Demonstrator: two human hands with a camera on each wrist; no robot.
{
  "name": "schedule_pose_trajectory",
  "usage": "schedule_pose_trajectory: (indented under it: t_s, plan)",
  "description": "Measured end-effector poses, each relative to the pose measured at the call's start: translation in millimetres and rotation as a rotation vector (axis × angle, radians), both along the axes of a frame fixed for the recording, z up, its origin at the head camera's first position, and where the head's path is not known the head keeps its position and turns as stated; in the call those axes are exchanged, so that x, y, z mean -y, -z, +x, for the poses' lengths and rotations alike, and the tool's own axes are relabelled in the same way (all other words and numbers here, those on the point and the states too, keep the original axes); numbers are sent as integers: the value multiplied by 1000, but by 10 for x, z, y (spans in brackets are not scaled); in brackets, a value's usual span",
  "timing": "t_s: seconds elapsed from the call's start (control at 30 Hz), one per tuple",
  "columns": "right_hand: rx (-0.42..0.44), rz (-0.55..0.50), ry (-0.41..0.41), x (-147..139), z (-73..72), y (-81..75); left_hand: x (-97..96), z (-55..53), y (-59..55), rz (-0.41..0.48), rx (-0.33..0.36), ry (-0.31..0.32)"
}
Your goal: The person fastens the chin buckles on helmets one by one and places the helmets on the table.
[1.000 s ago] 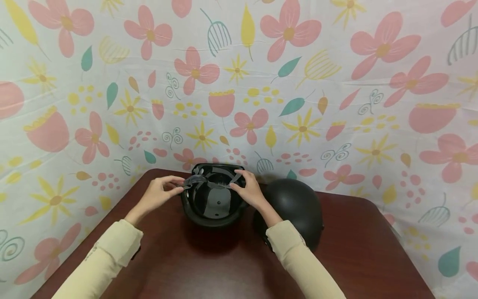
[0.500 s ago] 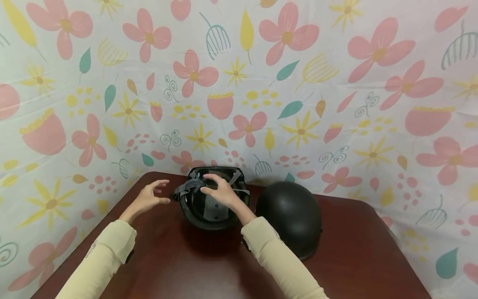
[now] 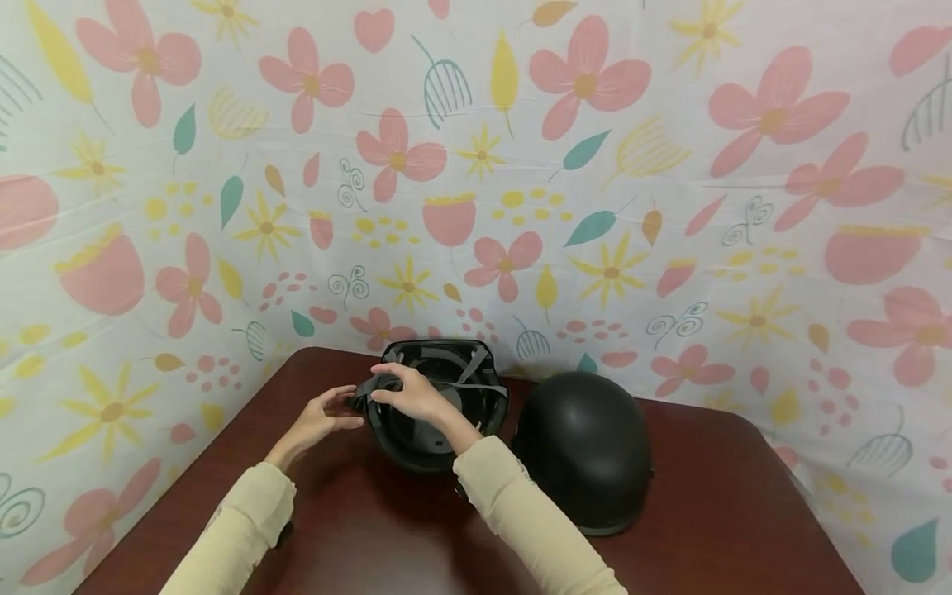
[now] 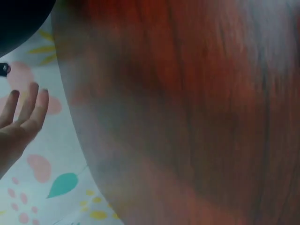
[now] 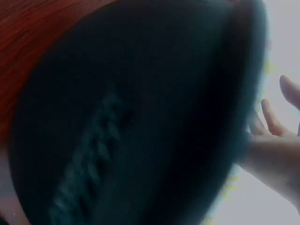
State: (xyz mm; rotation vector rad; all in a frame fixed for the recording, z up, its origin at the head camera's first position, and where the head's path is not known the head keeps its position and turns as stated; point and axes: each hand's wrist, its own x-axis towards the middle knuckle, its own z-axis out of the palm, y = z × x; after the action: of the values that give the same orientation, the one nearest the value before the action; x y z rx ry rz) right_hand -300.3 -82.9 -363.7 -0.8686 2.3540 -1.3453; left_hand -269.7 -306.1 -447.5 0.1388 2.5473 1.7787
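Observation:
A black helmet point(image 3: 416, 464) lies upside down in the head view, its hollow and grey straps showing. My right hand point(image 3: 420, 401) reaches across the hollow to the bunched strap point(image 3: 363, 395) at the left rim. Its thumb and fingers are apart around the strap; contact is unclear. Just left of that rim is my left hand point(image 3: 316, 426), fingers spread and close to the same strap. Another grey strap point(image 3: 483, 386) hangs loose along the right rim. The left wrist view shows the left fingers point(image 4: 29, 105) extended, holding nothing visible. Helmet shell point(image 5: 140, 93) fills much of the blurred right wrist view.
A second black helmet point(image 3: 583, 450), dome up, stands on the table just right of the first, near my right forearm. The brown wooden table point(image 3: 714, 496) ends at a floral-printed cloth point(image 3: 476, 207) behind and at both sides.
My right hand has left the right-hand strap and crossed leftward to the left rim. My left hand let go of the left strap, drew back, then came close to it again.

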Motion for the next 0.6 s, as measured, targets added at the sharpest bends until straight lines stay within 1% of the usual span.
schedule_pose_trajectory:
  t_s: [0.07, 0.13, 0.23, 0.3, 0.37, 0.4, 0.5, 0.53, 0.6]
  plan:
    - [-65, 39, 17, -5, 1, 42, -29, -5, 28, 20, 11, 3]
    - [-118, 80, 43, -13, 18, 97, -48, 1, 52, 27, 35, -10]
    - [-149, 129, 83, -39, 43, 156, -59, 8, 78, 38, 66, -13]
    - [-129, 138, 98, -60, 41, 172, -67, -7, 85, 75, 76, -15]
    - [-87, 130, 93, -79, 23, 163, -72, -41, 72, 116, 67, 5]
    - [-68, 125, 83, -86, 10, 154, -75, -64, 62, 139, 64, 10]
    - [-15, 110, 35, -89, 9, 173, -89, -73, 77, 207, 71, 24]
    - [-8, 104, 22, -88, 5, 182, -97, -73, 79, 223, 72, 30]
    - [-15, 97, 0, -86, -5, 204, -124, -69, 94, 243, 74, 22]
